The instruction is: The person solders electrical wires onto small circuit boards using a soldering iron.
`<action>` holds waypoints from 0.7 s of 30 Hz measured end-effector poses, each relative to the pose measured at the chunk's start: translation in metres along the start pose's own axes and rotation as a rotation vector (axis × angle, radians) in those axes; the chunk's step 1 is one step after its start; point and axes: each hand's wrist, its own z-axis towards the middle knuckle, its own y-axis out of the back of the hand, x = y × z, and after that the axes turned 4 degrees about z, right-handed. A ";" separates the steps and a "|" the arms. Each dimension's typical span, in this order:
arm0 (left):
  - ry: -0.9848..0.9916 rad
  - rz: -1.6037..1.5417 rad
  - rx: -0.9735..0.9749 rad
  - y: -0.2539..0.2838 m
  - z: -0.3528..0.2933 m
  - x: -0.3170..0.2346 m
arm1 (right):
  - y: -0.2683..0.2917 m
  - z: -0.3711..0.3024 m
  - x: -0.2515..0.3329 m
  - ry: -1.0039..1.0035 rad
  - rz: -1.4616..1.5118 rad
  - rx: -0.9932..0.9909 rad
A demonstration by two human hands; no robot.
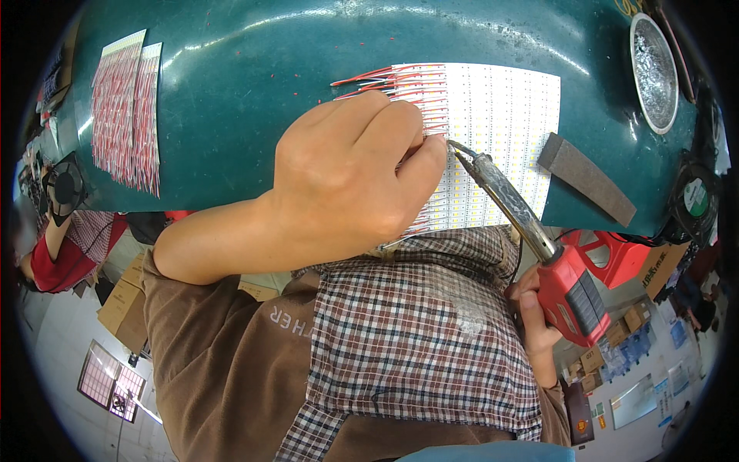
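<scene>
My left hand point(354, 177) is closed in a pinch on thin red and black wires point(385, 77) at the left edge of a white sheet of LED strips point(500, 115) lying on the dark green table point(254, 92). My right hand point(535, 316) grips the red handle of a soldering iron point(570, 289). Its long metal tip point(456, 146) reaches up to the strip edge right beside my left thumb and forefinger. The fingertips hide the exact wire end.
Two batches of strips with red wires point(127, 108) lie at the table's left. A grey pad point(586, 179) lies right of the sheet, with a round metal tin point(654, 73) and a small fan point(693, 196) beyond. A person in a red sleeve point(61, 254) is at the left.
</scene>
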 end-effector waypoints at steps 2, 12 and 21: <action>-0.003 0.015 -0.014 -0.001 -0.001 0.000 | -0.007 0.003 0.002 -0.010 -0.015 -0.072; -0.020 0.050 -0.019 -0.003 -0.001 -0.002 | -0.006 0.000 0.000 0.003 0.005 -0.126; 0.006 0.053 -0.008 0.002 0.002 -0.003 | -0.006 0.005 0.000 0.061 0.018 -0.100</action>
